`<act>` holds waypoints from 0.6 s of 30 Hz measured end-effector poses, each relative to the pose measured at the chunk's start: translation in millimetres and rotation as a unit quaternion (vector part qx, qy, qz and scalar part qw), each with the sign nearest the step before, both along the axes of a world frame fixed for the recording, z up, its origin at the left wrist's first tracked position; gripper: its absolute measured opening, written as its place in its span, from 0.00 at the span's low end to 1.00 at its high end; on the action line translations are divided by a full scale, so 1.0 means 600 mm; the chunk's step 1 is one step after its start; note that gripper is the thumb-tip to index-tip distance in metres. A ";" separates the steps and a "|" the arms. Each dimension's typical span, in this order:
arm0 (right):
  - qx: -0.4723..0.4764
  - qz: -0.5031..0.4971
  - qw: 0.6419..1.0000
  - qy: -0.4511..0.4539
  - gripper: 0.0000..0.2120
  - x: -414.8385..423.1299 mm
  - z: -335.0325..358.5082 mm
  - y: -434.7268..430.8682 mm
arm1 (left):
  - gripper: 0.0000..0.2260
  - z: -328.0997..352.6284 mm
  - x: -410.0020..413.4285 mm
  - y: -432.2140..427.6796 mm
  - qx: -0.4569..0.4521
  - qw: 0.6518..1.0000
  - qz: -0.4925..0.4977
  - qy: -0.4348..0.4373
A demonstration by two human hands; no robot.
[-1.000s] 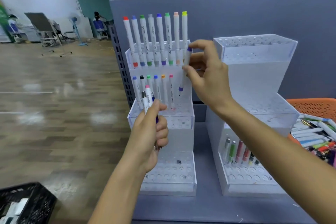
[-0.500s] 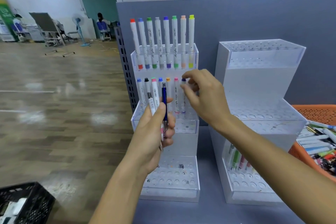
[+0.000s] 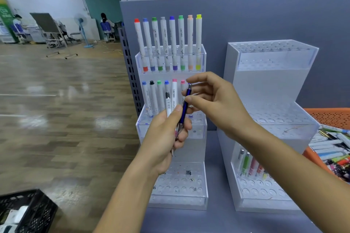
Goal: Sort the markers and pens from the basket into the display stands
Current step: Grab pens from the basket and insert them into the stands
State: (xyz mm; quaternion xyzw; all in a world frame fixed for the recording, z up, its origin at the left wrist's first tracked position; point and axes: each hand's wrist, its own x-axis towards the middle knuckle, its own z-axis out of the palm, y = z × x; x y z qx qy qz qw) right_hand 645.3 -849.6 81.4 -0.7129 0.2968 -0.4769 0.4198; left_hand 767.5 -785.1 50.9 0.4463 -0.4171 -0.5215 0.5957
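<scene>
My left hand (image 3: 166,134) is shut on a small bundle: a blue pen (image 3: 184,109), a white marker with a grey cap (image 3: 168,104) and a pink-capped white marker (image 3: 174,94). My right hand (image 3: 217,104) pinches the blue pen's upper end between thumb and forefinger. Both hands are in front of the left display stand (image 3: 197,130), whose top row is full of markers and whose middle row holds several. The right display stand (image 3: 274,89) has a few pens (image 3: 250,164) in its lowest tier. The orange basket (image 3: 331,117) of markers sits at the far right.
A grey partition wall (image 3: 246,24) rises behind both stands, which rest on a grey shelf (image 3: 214,219). A black crate (image 3: 37,212) stands on the wooden floor at the lower left. A person sits far back in the room.
My right hand lowered a purple-capped marker into the left stand's middle row, let it go, then moved to the blue pen in my left hand.
</scene>
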 end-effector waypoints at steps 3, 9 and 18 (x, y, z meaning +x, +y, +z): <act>-0.006 -0.009 1.000 -0.017 0.13 -0.004 0.003 0.001 | 0.13 -0.002 -0.001 -0.001 0.011 1.000 0.004 -0.012; -0.003 -0.015 0.998 -0.066 0.13 -0.035 0.004 0.017 | 0.11 -0.002 -0.022 -0.001 0.004 0.999 -0.028 -0.031; -0.002 -0.155 0.969 -0.195 0.15 -0.163 -0.025 0.064 | 0.15 -0.030 -0.103 -0.011 0.022 0.992 -0.087 -0.090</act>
